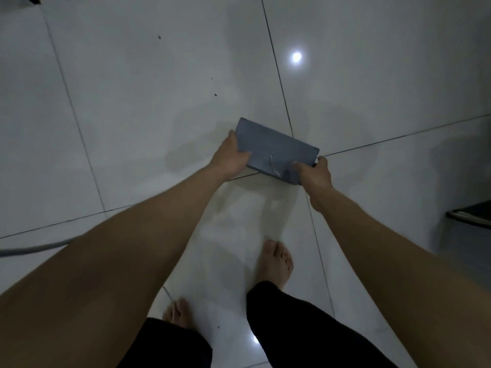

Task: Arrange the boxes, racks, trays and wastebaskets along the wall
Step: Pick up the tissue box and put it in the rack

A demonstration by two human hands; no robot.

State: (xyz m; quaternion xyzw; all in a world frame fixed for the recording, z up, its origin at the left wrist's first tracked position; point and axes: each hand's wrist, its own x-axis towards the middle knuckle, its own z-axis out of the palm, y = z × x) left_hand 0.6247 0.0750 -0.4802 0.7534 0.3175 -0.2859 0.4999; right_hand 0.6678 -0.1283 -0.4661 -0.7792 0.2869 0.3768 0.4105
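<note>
A flat grey-blue rectangular tray or box point(273, 147) is held out in front of me above the white tiled floor, its long side running from upper left to lower right. My left hand point(231, 155) grips its left end, thumb on top. My right hand point(314, 172) grips its lower right corner. A pale streak marks the near part of the grey surface. No wall is in view.
White glossy floor tiles point(148, 115) with dark grout lines fill the view. A dark flat object point(471, 215) lies at the right edge. A grey cable point(34, 249) crosses the left edge. My bare feet point(277, 261) stand below the tray.
</note>
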